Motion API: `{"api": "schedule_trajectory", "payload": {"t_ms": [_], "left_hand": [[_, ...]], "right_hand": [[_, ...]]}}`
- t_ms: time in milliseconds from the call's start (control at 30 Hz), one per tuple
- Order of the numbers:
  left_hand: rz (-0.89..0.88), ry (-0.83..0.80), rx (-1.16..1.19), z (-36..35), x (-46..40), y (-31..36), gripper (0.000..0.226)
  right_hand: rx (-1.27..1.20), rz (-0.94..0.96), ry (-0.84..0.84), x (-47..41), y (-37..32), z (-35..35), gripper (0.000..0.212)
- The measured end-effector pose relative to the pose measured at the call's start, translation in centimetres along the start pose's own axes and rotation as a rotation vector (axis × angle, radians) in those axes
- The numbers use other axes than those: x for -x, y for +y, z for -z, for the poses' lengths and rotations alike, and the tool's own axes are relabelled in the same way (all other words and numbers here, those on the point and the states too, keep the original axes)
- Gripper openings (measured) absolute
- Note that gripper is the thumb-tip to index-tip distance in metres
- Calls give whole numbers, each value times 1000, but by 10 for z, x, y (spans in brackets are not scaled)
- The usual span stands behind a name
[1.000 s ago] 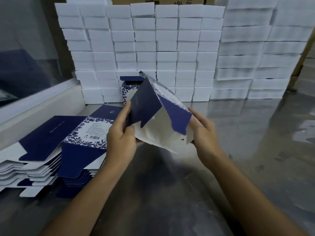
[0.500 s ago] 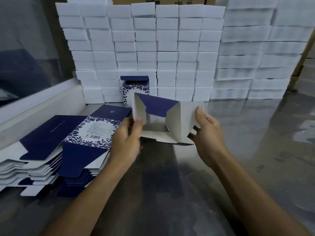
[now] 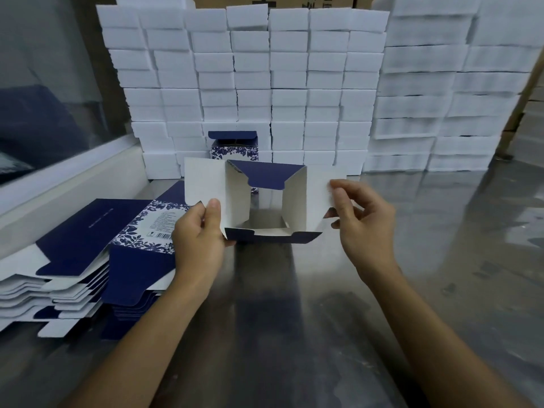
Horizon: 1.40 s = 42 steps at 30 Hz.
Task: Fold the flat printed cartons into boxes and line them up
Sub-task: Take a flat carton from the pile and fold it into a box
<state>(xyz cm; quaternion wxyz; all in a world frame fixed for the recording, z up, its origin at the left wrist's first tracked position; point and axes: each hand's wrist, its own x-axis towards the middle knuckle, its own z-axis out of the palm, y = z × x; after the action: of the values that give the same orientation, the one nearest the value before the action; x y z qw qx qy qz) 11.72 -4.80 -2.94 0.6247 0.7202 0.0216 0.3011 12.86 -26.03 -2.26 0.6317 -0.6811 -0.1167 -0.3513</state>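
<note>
I hold a navy and white carton (image 3: pixel 235 198) above the metal table, opened into a square tube whose open end faces me. Its white side flaps spread left and right, and a navy flap hangs at the top. My left hand (image 3: pixel 200 240) pinches the lower left corner. The fingertips of my right hand (image 3: pixel 362 219) pinch the right flap. One folded box (image 3: pixel 234 145) with a blue flower print stands behind, against the white blocks. Two stacks of flat cartons (image 3: pixel 88 251) lie at the left.
A wall of stacked white foam blocks (image 3: pixel 253 75) closes the back, with taller stacks (image 3: pixel 441 83) at the right. A white ledge (image 3: pixel 67 184) and a glass pane run along the left. The shiny steel table (image 3: pixel 412 290) stretches in front and to the right.
The carton went from a tilted, half-flat sheet to an open square tube facing me. Its side flaps have spread outward and my right hand has shifted onto the right flap.
</note>
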Motion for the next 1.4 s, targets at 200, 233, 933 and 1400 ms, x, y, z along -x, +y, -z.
{"api": "schedule_trajectory", "payload": {"t_ms": [200, 233, 933, 1400], "left_hand": [[28, 33, 22, 0, -4, -4, 53], [32, 38, 20, 0, -5, -5, 52], [-147, -99, -229, -6, 8, -7, 28], [138, -116, -63, -18, 18, -4, 31]], "right_hand": [[-3, -111, -333, 1, 3, 1, 60], [-30, -161, -398, 1, 4, 1, 68], [28, -147, -120, 10, 4, -6, 10], [261, -137, -292, 23, 16, -25, 36]]}}
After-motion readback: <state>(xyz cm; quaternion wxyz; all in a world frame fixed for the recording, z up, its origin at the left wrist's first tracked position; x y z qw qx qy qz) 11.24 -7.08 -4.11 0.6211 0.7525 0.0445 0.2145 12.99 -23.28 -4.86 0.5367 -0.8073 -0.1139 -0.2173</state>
